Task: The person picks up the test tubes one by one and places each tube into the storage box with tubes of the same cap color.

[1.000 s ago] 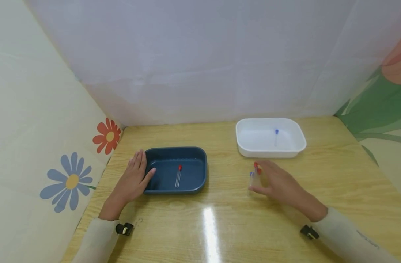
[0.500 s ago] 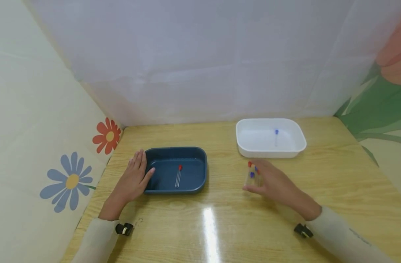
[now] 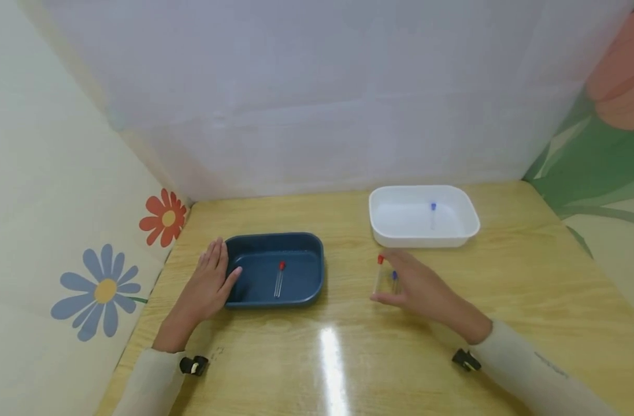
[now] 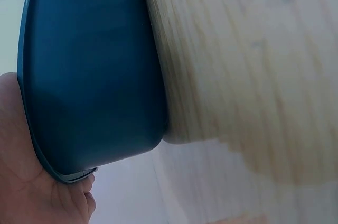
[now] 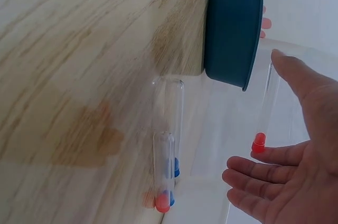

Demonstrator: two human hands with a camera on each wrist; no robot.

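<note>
In the head view my right hand [image 3: 418, 287] pinches a clear red-capped test tube [image 3: 378, 278] end to end. Its cap [image 5: 259, 142] sits against the index finger, its other end at the thumb tip; the remaining fingers are spread. Below that hand, in the right wrist view, a red-capped tube [image 5: 163, 166] and blue-capped tubes [image 5: 177, 168] lie on the table. A blue cap [image 3: 395, 275] shows through the gap between thumb and fingers. My left hand [image 3: 204, 286] rests along the left side of a dark blue tray [image 3: 319, 271], fingers straight outside, thumb over the rim.
Inside the dark tray lie red-capped tubes [image 3: 280, 280]. A white tray [image 3: 423, 241] stands at the back right with a blue-capped tube [image 3: 433, 214] in it. The wooden table [image 3: 275, 364] meets a pale backdrop [image 3: 317, 115] at the rear.
My right hand has moved left, taking the red-capped tube away from the other tubes. The left hand stays on the dark tray; the head view has shifted slightly.
</note>
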